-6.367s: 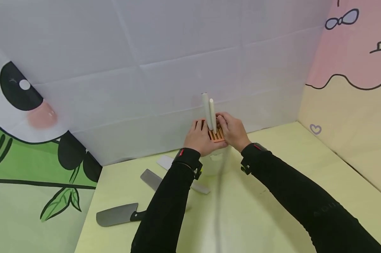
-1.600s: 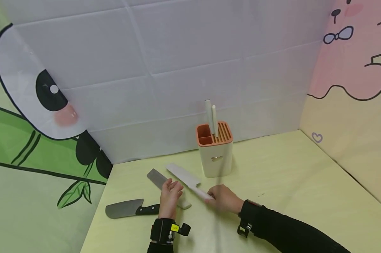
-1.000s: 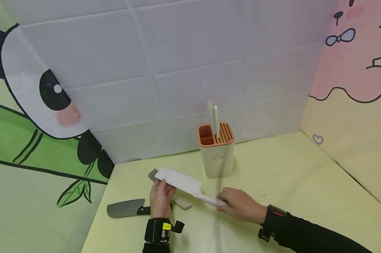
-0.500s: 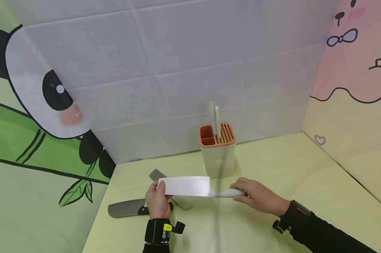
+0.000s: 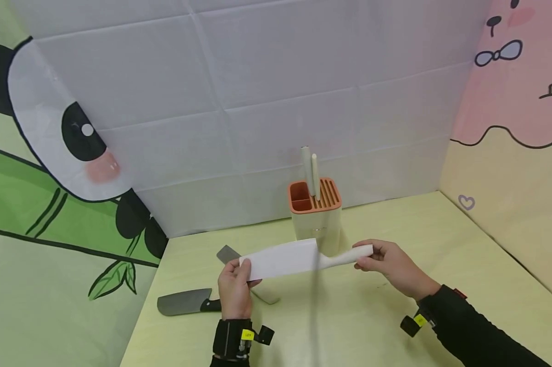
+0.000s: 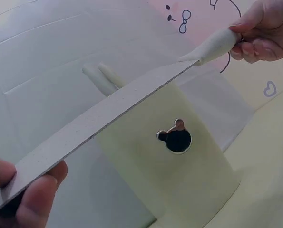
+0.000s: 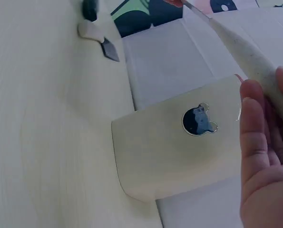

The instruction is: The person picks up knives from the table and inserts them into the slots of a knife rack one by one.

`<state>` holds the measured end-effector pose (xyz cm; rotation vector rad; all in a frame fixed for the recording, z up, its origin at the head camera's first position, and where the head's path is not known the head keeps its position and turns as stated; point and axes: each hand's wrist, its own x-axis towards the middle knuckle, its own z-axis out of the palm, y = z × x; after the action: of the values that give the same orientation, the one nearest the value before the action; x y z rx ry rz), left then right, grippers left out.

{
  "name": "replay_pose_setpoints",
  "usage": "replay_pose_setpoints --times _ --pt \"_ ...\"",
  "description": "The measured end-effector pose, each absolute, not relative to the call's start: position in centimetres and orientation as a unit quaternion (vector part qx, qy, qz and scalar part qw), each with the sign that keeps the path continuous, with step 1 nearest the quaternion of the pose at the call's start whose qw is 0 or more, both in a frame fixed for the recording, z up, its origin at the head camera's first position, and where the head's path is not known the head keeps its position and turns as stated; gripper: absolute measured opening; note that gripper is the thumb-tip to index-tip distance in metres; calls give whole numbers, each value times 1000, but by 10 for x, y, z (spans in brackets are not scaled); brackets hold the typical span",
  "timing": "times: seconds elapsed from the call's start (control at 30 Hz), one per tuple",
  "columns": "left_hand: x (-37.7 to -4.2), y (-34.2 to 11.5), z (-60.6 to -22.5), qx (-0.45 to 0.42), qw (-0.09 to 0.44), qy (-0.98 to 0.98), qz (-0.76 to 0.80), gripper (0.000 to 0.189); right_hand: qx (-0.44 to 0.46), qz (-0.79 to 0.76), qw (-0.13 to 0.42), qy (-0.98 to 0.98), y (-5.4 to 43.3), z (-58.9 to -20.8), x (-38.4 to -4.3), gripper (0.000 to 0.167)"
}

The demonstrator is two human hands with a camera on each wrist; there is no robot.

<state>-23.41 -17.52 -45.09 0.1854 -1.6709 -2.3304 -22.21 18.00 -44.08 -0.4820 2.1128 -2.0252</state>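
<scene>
The left hand [image 5: 236, 291] is clamped on the blade tip of the white knife [image 5: 282, 259], thumb and fingers on opposite faces. The right hand [image 5: 397, 267] is clamped on the handle end. The white knife is suspended between both hands, above the table [image 5: 363, 326]. Left of the left hand lies the black-handled knife [image 5: 184, 302]. Beneath the white knife, partly covered, lies the pale-handled knife [image 5: 267, 295]. Beyond, between the grips, stands the block [image 5: 326, 223], two handles [image 5: 307, 171] protruding from its top.
</scene>
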Motion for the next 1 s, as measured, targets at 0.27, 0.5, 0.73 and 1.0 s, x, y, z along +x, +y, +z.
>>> replay_pose_setpoints --times 0.27,0.5,0.73,1.0 --pt "-219 -162 -441 30 85 -570 -816 20 -160 -832 72 526 176 -432 -218 32" --pt "-208 -148 -436 13 48 -551 -833 17 -165 -864 68 471 159 -427 -211 29" --pt "-202 -135 -437 12 6 -511 -859 18 -151 -881 27 448 148 -423 -210 26" --pt "-198 -122 -437 24 -29 -488 -872 19 -152 -901 18 405 142 -424 -209 30"
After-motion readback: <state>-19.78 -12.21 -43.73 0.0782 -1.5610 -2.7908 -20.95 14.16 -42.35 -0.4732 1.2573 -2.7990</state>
